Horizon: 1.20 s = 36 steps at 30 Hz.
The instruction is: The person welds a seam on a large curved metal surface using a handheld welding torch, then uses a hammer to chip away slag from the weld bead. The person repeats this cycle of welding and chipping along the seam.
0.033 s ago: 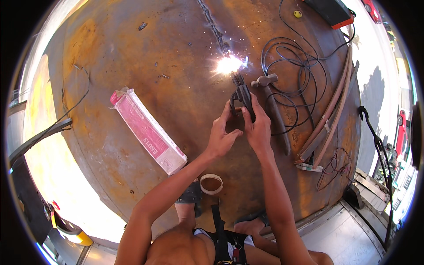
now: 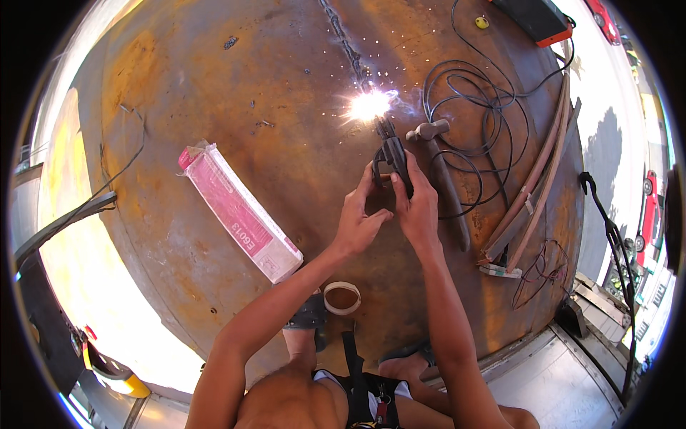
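My left hand [image 2: 357,218] and my right hand [image 2: 416,207] both grip a dark welding electrode holder [image 2: 391,161]. Its rod points away from me to a bright white arc [image 2: 369,106] with sparks. The arc burns at the near end of a weld seam [image 2: 341,39] that runs up the rusty curved steel surface [image 2: 286,86]. My left fingers wrap the holder's left side. The right hand closes on its handle from the right.
A hammer [image 2: 443,179] lies just right of my hands. Coiled black cables [image 2: 475,107] lie beyond it. A long pink box [image 2: 239,211] lies to the left and a tape roll [image 2: 342,297] near my feet. Curved strips [image 2: 536,193] lie right, with a red-edged machine [image 2: 536,18] at the top.
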{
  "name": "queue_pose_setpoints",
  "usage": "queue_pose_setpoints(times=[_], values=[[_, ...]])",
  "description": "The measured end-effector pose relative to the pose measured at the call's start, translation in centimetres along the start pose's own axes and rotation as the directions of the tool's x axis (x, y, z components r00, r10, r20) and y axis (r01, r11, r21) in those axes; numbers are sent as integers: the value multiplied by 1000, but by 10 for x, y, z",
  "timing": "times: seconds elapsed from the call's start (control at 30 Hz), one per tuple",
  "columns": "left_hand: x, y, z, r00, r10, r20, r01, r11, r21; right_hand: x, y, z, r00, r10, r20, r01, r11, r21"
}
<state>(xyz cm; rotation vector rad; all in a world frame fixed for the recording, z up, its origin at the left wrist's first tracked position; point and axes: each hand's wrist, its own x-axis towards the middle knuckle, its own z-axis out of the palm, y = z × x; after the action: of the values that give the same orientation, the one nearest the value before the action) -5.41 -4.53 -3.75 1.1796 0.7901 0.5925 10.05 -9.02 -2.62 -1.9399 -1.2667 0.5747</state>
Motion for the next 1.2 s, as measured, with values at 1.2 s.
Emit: queue_pose_setpoints(times=[1.2], values=[[8,2,-1,998,66,-20,-65,996,57,9,-1,2,1000,0,1,0,1000,19]])
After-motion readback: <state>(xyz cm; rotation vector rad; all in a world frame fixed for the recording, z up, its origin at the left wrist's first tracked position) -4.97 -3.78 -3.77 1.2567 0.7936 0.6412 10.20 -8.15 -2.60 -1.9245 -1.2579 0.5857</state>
